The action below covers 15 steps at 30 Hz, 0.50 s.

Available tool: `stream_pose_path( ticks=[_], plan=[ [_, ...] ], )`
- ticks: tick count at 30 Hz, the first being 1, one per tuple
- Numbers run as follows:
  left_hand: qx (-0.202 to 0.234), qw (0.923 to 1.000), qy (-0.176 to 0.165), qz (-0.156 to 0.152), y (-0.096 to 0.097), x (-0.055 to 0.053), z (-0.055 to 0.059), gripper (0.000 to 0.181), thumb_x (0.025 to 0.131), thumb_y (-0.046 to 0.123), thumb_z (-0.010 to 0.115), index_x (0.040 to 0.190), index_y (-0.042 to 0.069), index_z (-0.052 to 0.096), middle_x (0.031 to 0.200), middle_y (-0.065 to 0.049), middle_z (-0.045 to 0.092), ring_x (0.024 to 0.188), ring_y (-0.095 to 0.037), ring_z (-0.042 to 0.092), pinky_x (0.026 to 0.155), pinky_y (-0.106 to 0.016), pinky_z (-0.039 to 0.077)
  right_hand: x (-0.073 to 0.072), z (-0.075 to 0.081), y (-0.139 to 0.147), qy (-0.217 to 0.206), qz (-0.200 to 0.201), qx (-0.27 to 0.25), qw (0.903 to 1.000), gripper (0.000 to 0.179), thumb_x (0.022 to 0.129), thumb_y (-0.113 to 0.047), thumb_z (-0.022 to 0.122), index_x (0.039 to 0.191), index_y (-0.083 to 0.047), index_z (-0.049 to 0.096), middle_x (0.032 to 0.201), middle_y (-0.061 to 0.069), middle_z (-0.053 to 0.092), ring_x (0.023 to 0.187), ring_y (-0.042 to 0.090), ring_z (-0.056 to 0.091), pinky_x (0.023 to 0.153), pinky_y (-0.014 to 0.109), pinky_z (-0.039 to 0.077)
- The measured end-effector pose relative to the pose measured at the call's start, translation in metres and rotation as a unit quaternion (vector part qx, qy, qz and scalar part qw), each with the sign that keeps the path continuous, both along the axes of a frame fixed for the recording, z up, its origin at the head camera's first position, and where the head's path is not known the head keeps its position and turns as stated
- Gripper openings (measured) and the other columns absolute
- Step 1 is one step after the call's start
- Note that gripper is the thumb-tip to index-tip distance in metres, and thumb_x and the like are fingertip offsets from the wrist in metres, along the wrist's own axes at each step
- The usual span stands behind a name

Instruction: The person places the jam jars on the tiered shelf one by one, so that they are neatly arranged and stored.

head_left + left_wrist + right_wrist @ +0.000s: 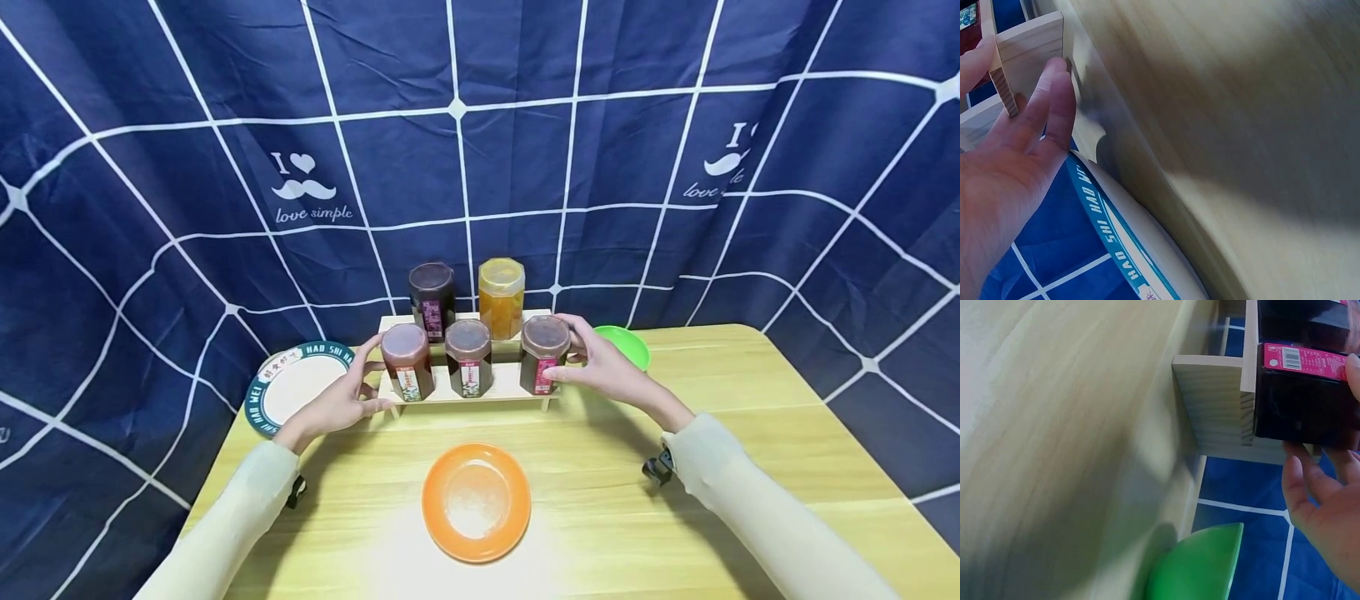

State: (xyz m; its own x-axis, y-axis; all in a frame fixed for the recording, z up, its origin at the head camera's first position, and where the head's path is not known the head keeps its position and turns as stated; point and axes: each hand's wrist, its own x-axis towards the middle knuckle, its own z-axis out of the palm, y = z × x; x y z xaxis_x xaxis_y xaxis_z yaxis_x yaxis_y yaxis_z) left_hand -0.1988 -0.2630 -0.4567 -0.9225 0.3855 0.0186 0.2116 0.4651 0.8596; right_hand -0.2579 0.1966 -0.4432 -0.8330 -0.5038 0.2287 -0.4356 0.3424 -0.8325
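A two-tier wooden shelf [508, 382] carries jars with dark or clear lids. Its lower step bears a reddish jar [408, 367], a dark jar [468, 362] in the middle and another dark jar with a pink label [1307, 403] at the right end. My left hand [341, 400] grips the left end of the shelf beside the reddish jar; its digits lie on both sides of the board end [1004, 94]. My right hand [603, 362] holds the pink-labelled jar, thumb across its front and fingers round its far right side.
On the upper step stand a purple-labelled jar [432, 304] and a yellow jar [502, 300]. An orange plate [442, 500] lies in front. A teal-rimmed plate [257, 408] leans at the left, a green bowl [1200, 569] sits at the right. A blue curtain [517, 183] hangs behind.
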Motion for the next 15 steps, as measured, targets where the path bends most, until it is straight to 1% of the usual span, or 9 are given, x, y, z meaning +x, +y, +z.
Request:
stream_pose_path(
  ticks=[4,7,11,13,15],
  plan=[
    [0.001,1.0,-0.001,-0.002,0.001,-0.001,0.0,0.109,0.1,-0.004,0.076,0.175,0.022,0.001,0.16,-0.041,0.04,0.1,-0.037,0.071,0.085,-0.041,0.057,0.001,-0.002,-0.002,-0.004,-0.021,-0.002,0.9998,0.094,0.091,-0.016,0.092,0.165,-0.007,0.034,0.146,0.016,0.066,0.133,0.031,0.063,0.106,0.055,0.051],
    [-0.002,1.0,0.001,-0.003,0.002,-0.001,0.001,0.109,0.1,-0.004,0.076,0.175,0.021,0.001,0.16,-0.04,0.041,0.1,-0.036,0.071,0.085,-0.042,0.057,0.003,-0.003,-0.003,-0.001,-0.035,-0.002,0.9994,0.096,0.09,-0.02,0.094,0.165,-0.008,0.035,0.146,0.015,0.064,0.132,0.032,0.063,0.107,0.056,0.051],
    [-0.013,0.9998,0.013,-0.001,0.005,0.001,0.003,0.108,0.1,-0.003,0.076,0.175,0.02,0.001,0.161,-0.039,0.04,0.102,-0.037,0.07,0.091,-0.05,0.055,0.006,-0.005,-0.003,0.024,-0.041,0.007,0.9988,0.096,0.09,-0.02,0.093,0.165,-0.009,0.034,0.148,0.015,0.061,0.13,0.036,0.064,0.105,0.058,0.05],
    [-0.016,0.9995,0.028,-0.001,0.007,0.003,0.003,0.107,0.1,-0.005,0.075,0.175,0.018,0.002,0.164,-0.038,0.035,0.107,-0.042,0.069,0.097,-0.057,0.054,0.008,-0.006,-0.002,0.035,-0.042,0.008,0.9985,0.097,0.089,-0.018,0.094,0.165,-0.009,0.033,0.151,0.016,0.058,0.129,0.038,0.064,0.104,0.059,0.051],
    [-0.019,0.9985,0.051,-0.002,0.008,0.007,0.002,0.105,0.1,-0.007,0.073,0.175,0.015,0.002,0.168,-0.035,0.029,0.117,-0.048,0.066,0.102,-0.063,0.051,0.011,-0.007,0.0,0.047,-0.04,0.009,0.9981,0.099,0.089,-0.017,0.093,0.166,-0.009,0.032,0.154,0.018,0.055,0.13,0.041,0.062,0.103,0.061,0.05]
  ],
)
